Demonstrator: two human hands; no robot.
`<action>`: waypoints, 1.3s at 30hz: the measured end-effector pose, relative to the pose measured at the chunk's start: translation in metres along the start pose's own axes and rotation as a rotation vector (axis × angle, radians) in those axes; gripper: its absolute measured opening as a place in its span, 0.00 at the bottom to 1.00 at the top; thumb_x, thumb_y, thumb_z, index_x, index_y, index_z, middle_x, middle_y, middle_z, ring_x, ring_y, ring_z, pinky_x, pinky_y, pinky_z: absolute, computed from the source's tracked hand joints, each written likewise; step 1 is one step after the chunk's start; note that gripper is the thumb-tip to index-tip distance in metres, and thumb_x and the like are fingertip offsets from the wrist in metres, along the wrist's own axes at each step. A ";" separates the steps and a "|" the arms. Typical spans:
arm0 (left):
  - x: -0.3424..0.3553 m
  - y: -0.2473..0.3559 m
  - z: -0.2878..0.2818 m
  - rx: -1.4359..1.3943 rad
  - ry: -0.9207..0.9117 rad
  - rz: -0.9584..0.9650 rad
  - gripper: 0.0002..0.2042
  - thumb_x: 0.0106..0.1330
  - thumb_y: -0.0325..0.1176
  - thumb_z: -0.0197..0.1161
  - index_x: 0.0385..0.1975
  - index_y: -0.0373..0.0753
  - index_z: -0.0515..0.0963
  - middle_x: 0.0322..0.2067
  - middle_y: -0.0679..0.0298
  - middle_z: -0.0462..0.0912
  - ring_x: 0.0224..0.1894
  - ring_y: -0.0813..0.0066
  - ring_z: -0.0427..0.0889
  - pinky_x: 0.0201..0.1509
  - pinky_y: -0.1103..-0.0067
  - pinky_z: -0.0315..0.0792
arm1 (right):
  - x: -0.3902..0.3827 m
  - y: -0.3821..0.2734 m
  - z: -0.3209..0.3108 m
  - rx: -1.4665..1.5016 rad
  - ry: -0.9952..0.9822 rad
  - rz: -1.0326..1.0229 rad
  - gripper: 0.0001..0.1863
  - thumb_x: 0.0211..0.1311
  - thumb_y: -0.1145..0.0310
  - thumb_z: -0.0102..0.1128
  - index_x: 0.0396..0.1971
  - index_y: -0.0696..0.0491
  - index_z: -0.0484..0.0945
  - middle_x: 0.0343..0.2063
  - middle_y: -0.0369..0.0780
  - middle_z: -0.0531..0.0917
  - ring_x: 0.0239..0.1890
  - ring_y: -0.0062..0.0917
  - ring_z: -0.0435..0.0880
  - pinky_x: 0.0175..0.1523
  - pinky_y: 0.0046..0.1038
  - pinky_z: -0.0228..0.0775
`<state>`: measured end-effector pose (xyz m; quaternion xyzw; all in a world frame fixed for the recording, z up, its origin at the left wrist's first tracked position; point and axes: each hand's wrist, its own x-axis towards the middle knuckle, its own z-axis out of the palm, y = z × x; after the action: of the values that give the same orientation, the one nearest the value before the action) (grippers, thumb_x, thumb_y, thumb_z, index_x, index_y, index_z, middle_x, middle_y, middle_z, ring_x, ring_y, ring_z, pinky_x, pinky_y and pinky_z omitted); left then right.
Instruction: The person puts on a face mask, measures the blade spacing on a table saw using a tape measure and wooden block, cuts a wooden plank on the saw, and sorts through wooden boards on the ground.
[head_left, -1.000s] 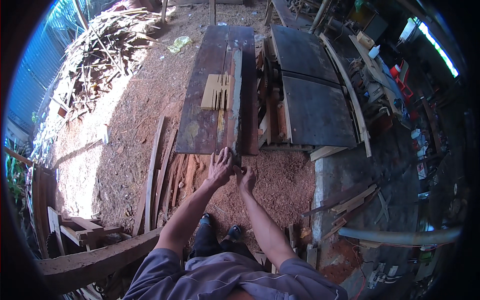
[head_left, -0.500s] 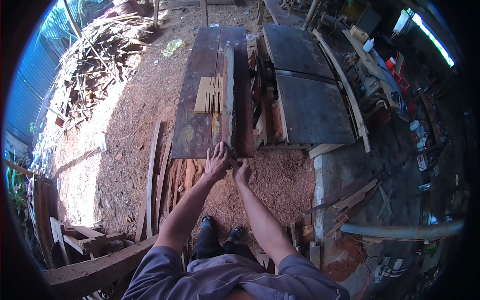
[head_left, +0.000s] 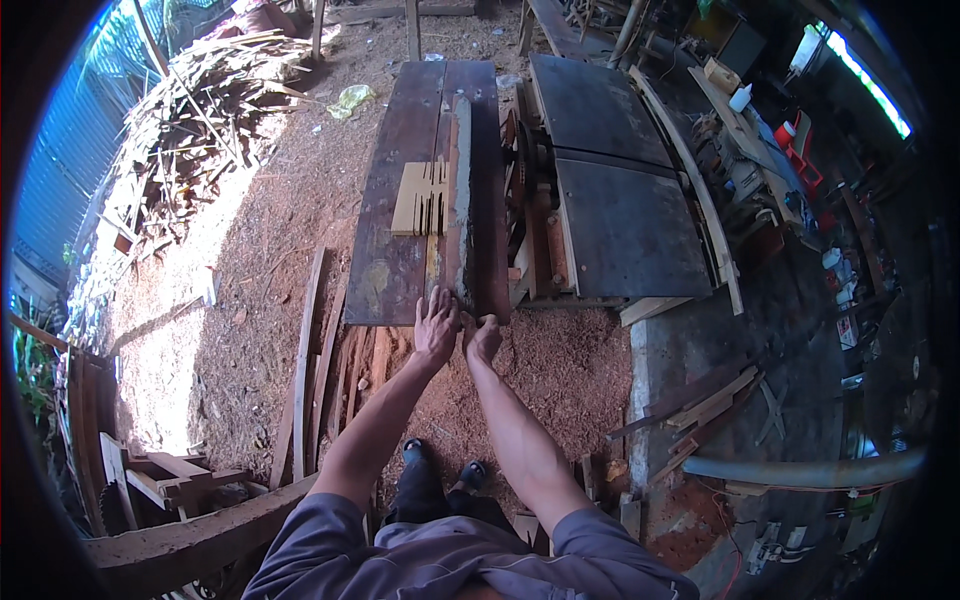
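A long narrow wooden plank (head_left: 463,190) stands on edge along the dark metal machine table (head_left: 400,200), running away from me. My left hand (head_left: 437,322) lies flat with spread fingers against the plank's near end at the table's front edge. My right hand (head_left: 484,335) is curled round the same end, just to the right. A pale slotted wooden block (head_left: 421,198) rests on the table left of the plank.
A second dark table (head_left: 620,190) with a saw blade (head_left: 522,165) between stands to the right. Loose boards (head_left: 315,370) lie on the sawdust floor at the left. Scrap wood is heaped at the far left. My feet show below.
The plank has slid forward along the table and both hands have followed its near end up to the table's front edge.
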<state>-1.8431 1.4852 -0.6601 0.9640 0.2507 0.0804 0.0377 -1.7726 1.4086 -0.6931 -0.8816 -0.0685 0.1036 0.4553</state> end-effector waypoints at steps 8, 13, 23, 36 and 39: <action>0.015 0.002 -0.007 0.020 -0.082 -0.029 0.27 0.65 0.36 0.51 0.65 0.38 0.64 0.71 0.60 0.54 0.75 0.57 0.43 0.74 0.54 0.42 | 0.014 -0.016 0.002 0.056 -0.067 0.082 0.28 0.49 0.45 0.72 0.34 0.56 0.76 0.29 0.50 0.83 0.35 0.44 0.84 0.42 0.41 0.74; 0.037 -0.003 0.003 0.071 -0.022 -0.045 0.29 0.61 0.40 0.59 0.63 0.37 0.67 0.68 0.61 0.60 0.74 0.56 0.47 0.73 0.52 0.45 | 0.029 -0.026 0.003 0.021 -0.075 0.058 0.30 0.49 0.42 0.70 0.33 0.56 0.76 0.30 0.50 0.84 0.35 0.46 0.84 0.43 0.43 0.74; 0.077 -0.023 0.002 0.044 -0.102 -0.056 0.29 0.56 0.27 0.57 0.63 0.39 0.67 0.68 0.61 0.62 0.74 0.54 0.47 0.70 0.44 0.44 | 0.030 -0.028 -0.020 -0.140 -0.150 0.007 0.24 0.60 0.51 0.62 0.43 0.56 0.72 0.34 0.52 0.83 0.40 0.49 0.83 0.44 0.47 0.74; 0.125 -0.043 0.017 -0.016 -0.060 -0.066 0.14 0.62 0.33 0.55 0.45 0.43 0.81 0.69 0.64 0.61 0.73 0.58 0.51 0.70 0.43 0.42 | 0.027 -0.020 -0.037 -0.553 0.095 -0.107 0.34 0.52 0.49 0.70 0.48 0.58 0.67 0.44 0.49 0.72 0.47 0.46 0.77 0.46 0.47 0.75; 0.137 -0.044 0.016 0.002 -0.068 -0.061 0.13 0.61 0.35 0.56 0.43 0.45 0.82 0.69 0.64 0.60 0.73 0.59 0.52 0.69 0.42 0.43 | 0.034 -0.008 -0.030 -0.464 0.019 -0.050 0.37 0.52 0.47 0.70 0.50 0.58 0.65 0.46 0.53 0.72 0.49 0.48 0.76 0.48 0.47 0.74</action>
<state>-1.7430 1.5899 -0.6620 0.9580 0.2789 0.0462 0.0474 -1.7328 1.3964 -0.6735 -0.9617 -0.1081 0.0652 0.2433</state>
